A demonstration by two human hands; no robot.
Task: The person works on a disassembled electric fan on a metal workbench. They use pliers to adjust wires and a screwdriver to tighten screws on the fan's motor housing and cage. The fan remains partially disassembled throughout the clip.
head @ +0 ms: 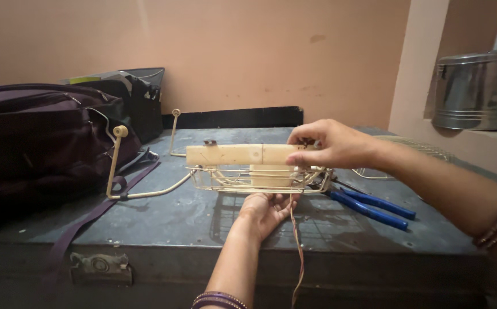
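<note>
Dark purple fabric at far left: a backpack point(42, 137) slumped on the grey metal trunk top point(162, 220), well left of both hands, with a black bag point(142, 100) behind it. Nearer the fingers, a cream bent-tube stand point(117, 166), running from a knobbed upright down and across to the wire frame. At centre, a cream wire cage point(260, 180) lifted just above the trunk top, with a pale cream bar-shaped block point(237, 154) lying along its top. Below the cage, left hand point(265, 209) palm up, fingers curled upward against the underside wires, supporting it; fingertips partly hidden behind the cage, so cannot tell how tightly pressed. From just beside those fingers, a thin twisted wire point(297, 252) hanging down past the trunk edge. Above and right, right hand point(328, 146) reaching in from the right, thumb and fingers pinching the right end of the block. Right of that hand's fingers, blue-handled pliers point(371, 209) flat on the trunk, apart from both hands. Beyond the wrist, a wire grille point(426, 151). Far right, a steel drum point(477, 88) on a ledge.
</note>
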